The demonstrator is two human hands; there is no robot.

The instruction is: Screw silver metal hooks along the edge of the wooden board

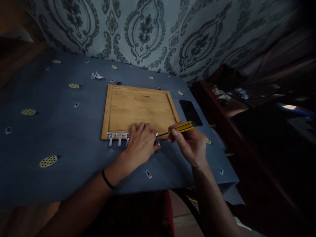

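A framed wooden board [140,108] lies flat on the table. Along its near edge runs a silvery metal hook rail [119,135], its hooks hanging over that edge. My left hand [141,141], a black band on its wrist, covers the middle of the rail; its fingers are bent on the board and its thumb is by the near edge, so it grips rail and board together. In my right hand [191,141] is a yellow and black screwdriver [182,127], held slanted. Its shaft points left to the rail's right end, where my left fingers partly hide the tip.
A blue patterned cloth [74,138] covers the table. Right of the board lies a black phone [191,112]. A small silvery piece [97,75] rests behind the board to the left. Patterned wallpaper [145,33] rises at the back; a dark reddish ledge [212,98] with clutter stands at right.
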